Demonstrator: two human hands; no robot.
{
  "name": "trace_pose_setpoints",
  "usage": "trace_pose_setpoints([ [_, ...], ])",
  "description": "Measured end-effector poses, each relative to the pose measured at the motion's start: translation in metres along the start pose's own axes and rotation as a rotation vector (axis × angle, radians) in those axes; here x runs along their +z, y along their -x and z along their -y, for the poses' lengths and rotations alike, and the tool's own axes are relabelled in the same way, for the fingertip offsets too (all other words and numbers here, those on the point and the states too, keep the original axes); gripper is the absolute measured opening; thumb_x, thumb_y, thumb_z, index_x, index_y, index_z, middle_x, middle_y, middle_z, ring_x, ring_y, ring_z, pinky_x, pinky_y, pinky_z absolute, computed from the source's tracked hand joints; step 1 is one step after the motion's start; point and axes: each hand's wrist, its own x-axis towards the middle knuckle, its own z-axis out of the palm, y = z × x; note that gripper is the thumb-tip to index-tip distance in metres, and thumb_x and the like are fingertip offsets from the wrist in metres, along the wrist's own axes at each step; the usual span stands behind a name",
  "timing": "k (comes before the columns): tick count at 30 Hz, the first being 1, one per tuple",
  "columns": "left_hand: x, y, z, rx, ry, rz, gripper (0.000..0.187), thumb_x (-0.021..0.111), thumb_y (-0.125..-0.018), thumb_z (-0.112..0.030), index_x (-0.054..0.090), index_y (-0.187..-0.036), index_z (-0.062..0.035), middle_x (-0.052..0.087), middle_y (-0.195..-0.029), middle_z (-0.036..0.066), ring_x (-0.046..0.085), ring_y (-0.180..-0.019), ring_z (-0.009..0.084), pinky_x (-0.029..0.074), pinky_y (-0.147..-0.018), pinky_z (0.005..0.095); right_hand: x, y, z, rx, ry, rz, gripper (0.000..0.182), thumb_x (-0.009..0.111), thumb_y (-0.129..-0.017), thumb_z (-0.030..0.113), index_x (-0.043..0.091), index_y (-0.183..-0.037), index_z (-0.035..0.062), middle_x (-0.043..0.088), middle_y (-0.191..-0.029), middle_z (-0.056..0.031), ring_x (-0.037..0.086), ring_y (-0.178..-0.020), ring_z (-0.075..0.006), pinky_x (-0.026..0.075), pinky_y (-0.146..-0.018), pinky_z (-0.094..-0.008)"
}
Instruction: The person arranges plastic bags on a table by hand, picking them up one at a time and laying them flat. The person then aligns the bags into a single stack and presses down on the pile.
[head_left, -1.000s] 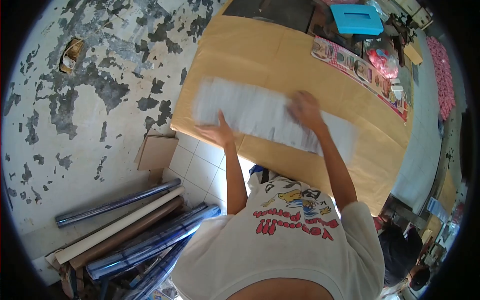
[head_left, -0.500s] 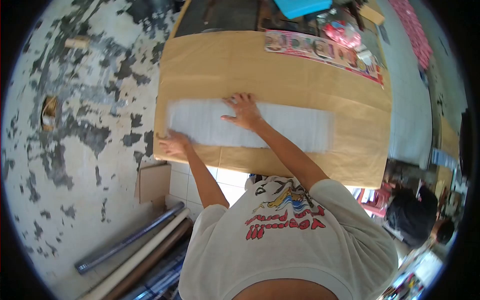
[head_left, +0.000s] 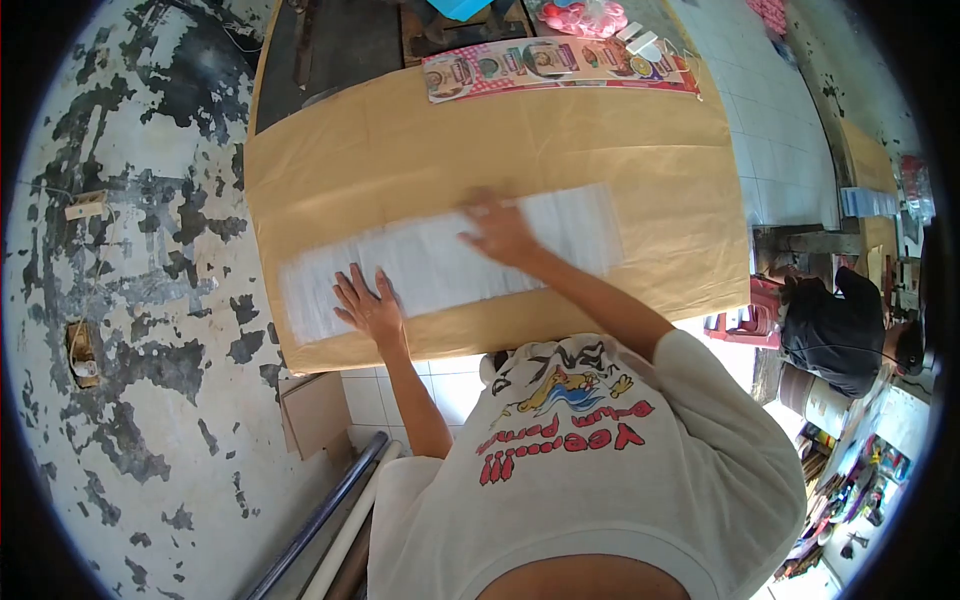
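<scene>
A long white sheet (head_left: 430, 255) lies slantwise on the brown paper (head_left: 400, 150) that covers the table. My left hand (head_left: 370, 310) rests flat on the sheet's left part, fingers spread. Over the sheet's middle, my right hand (head_left: 502, 232) is smeared by motion, its thumb apart from the fingers and nothing visible in it. The right fingertips reach past the sheet's far edge. Both short ends of the sheet look streaky and blurred.
A colourful printed strip (head_left: 560, 68) lies at the table's far side, with pink plastic (head_left: 583, 18) behind it. Long rolls (head_left: 325, 520) lean below the table at left, beside a peeling wall (head_left: 130, 350). A person in black (head_left: 835, 330) sits at right near a red chair (head_left: 752, 312).
My left hand has moved from the sheet's near left corner onto its surface, fingers spreading flat. The sheet now slants up to the right in view. The camera view has shifted.
</scene>
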Motion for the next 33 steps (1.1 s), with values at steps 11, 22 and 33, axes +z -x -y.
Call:
trace_pose_setpoints([
  [11, 0.019, 0.025, -0.082, 0.356, -0.052, -0.249, 0.054, 0.059, -0.091, -0.040, 0.053, -0.132, -0.0059, 0.043, -0.145, 0.022, 0.033, -0.138, 0.0396, 0.019, -0.111, 0.0612, -0.130, 0.096, -0.143, 0.418, 0.213, 0.035, 0.067, 0.052, -0.087, 0.065, 0.049, -0.141, 0.0271, 0.030, -0.155, -0.0131, 0.023, -0.145, -0.0336, 0.006, -0.117, -0.0599],
  [22, 0.054, 0.170, -0.292, 0.899, 0.161, 0.299, 0.060, 0.063, -0.084, -0.053, 0.055, -0.137, -0.0279, 0.029, -0.156, 0.015, 0.022, -0.144, 0.0406, 0.012, -0.109, 0.0698, -0.156, 0.238, -0.319, 0.419, 0.728, -0.394, 0.041, 0.055, -0.094, 0.019, 0.054, -0.134, 0.0145, 0.049, -0.141, -0.0151, 0.045, -0.128, -0.0336, 0.032, -0.104, -0.0575],
  [33, 0.050, 0.167, -0.291, 0.894, 0.115, 0.306, 0.065, 0.060, -0.084, -0.058, 0.049, -0.142, -0.0292, 0.028, -0.157, 0.014, 0.022, -0.144, 0.0395, 0.011, -0.111, 0.0674, -0.209, 0.405, -0.446, 1.197, -1.226, -0.048, 0.052, 0.042, -0.101, 0.030, 0.028, -0.149, 0.0171, 0.040, -0.146, -0.0143, 0.043, -0.127, -0.0308, 0.037, -0.102, -0.0487],
])
